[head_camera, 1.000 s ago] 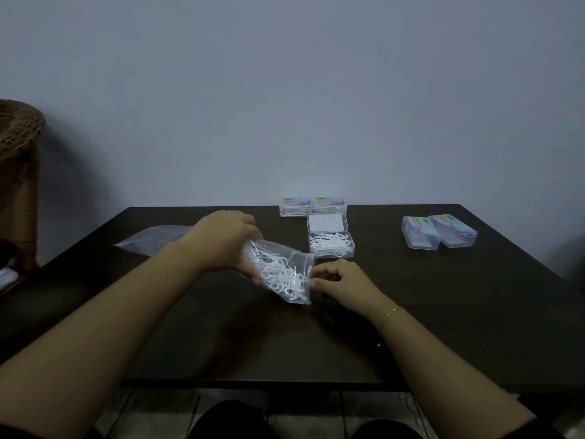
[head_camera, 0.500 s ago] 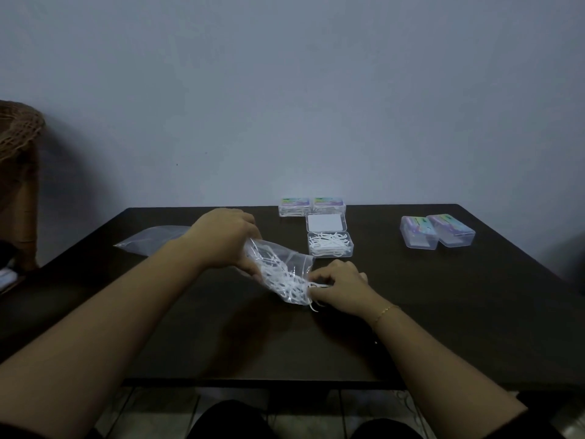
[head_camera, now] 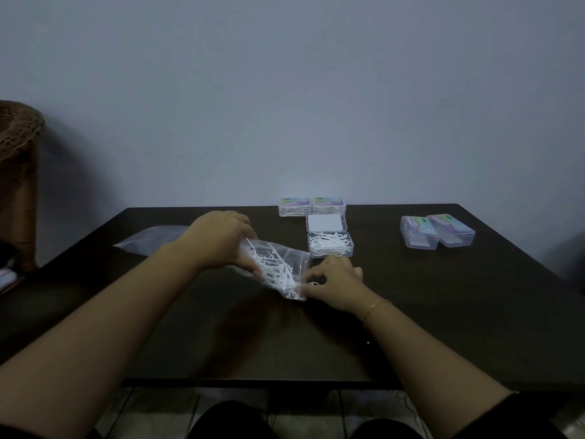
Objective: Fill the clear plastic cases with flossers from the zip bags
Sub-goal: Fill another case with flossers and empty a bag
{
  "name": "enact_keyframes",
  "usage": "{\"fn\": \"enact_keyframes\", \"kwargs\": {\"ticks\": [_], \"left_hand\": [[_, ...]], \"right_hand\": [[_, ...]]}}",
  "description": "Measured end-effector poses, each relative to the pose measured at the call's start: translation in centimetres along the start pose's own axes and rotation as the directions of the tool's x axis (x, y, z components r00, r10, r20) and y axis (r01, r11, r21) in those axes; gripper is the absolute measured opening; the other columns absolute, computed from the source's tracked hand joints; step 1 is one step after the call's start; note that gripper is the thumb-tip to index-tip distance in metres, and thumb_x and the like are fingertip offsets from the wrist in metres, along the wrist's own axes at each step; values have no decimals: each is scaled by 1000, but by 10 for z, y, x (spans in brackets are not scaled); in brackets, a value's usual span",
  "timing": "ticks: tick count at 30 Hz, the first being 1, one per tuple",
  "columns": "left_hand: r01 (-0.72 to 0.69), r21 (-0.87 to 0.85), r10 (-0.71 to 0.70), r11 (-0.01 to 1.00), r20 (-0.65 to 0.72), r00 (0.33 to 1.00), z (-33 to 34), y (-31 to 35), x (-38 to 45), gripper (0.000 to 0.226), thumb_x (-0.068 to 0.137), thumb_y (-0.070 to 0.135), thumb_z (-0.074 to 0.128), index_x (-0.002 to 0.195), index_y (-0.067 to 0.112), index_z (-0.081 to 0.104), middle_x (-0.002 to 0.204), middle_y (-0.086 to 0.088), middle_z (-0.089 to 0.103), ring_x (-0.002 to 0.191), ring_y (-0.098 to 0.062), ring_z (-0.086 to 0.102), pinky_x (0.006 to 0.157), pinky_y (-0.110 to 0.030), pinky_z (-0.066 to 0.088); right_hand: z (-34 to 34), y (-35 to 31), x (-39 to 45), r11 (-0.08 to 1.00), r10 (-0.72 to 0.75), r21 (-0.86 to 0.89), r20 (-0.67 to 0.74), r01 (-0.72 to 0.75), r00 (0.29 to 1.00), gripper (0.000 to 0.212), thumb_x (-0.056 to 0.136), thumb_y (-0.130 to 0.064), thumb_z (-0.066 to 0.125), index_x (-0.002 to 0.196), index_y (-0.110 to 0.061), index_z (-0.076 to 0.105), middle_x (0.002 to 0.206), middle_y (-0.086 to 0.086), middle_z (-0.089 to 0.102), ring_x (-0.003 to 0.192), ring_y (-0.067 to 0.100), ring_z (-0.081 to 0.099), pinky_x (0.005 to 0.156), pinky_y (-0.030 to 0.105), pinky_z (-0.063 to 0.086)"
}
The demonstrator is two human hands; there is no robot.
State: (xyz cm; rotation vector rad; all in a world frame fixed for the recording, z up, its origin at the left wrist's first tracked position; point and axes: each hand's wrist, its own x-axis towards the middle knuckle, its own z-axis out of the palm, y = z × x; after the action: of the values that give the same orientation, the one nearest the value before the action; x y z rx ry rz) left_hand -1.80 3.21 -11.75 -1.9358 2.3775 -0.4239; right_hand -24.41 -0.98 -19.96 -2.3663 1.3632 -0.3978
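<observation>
My left hand (head_camera: 221, 239) grips the closed end of a clear zip bag (head_camera: 278, 267) holding white flossers, tilted with its mouth down to the right. At that mouth my right hand (head_camera: 334, 282) pinches a white flosser with curled fingers. Just behind the hands an open clear case (head_camera: 330, 245) lies on the dark table (head_camera: 443, 312), its lid flipped back and its tray partly filled with flossers.
Two closed cases with coloured labels (head_camera: 311, 205) sit at the table's far edge, two more (head_camera: 437, 231) at the far right. An empty zip bag (head_camera: 152, 240) lies flat at the left. A wicker chair (head_camera: 17, 172) stands by the wall.
My right hand has moved into the bag's mouth and closed its fingers on a flosser. The left hand has tipped the bag slightly lower.
</observation>
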Motion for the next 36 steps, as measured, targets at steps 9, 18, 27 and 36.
{"fn": "enact_keyframes", "kwargs": {"ticks": [9,18,27,36], "left_hand": [[27,-4,-27,1000,41,999,-1,-7,-1,76,65,77,59,123,27,63,115,11,58,105,-9,53,81,-24,43],[-1,5,1,1000,-6,1000,2,-5,-1,69,66,76,61,118,31,66,111,13,60,102,-7,53,75,-21,39],[3,-45,-5,999,-44,999,4,-11,-2,66,66,72,64,117,29,67,109,11,61,100,-8,54,76,-21,39],[-31,-47,27,998,-74,997,6,-9,0,66,67,72,63,116,29,68,109,11,61,100,-7,54,77,-21,39]], "right_hand": [[-11,19,-3,999,51,-6,-99,-52,994,18,83,-34,56,95,-42,68,100,-8,51,113,18,39,81,33,24],[4,-1,10,998,-50,-33,-75,47,996,14,77,-56,61,81,-43,63,101,-7,55,110,16,41,78,32,24],[-14,20,3,994,106,14,-50,-105,993,12,81,-28,59,79,-34,68,103,-8,60,113,16,39,84,34,25],[-6,-3,4,993,-43,-106,-10,41,999,41,80,-63,55,117,-47,60,116,-2,50,121,19,33,87,35,22]]}}
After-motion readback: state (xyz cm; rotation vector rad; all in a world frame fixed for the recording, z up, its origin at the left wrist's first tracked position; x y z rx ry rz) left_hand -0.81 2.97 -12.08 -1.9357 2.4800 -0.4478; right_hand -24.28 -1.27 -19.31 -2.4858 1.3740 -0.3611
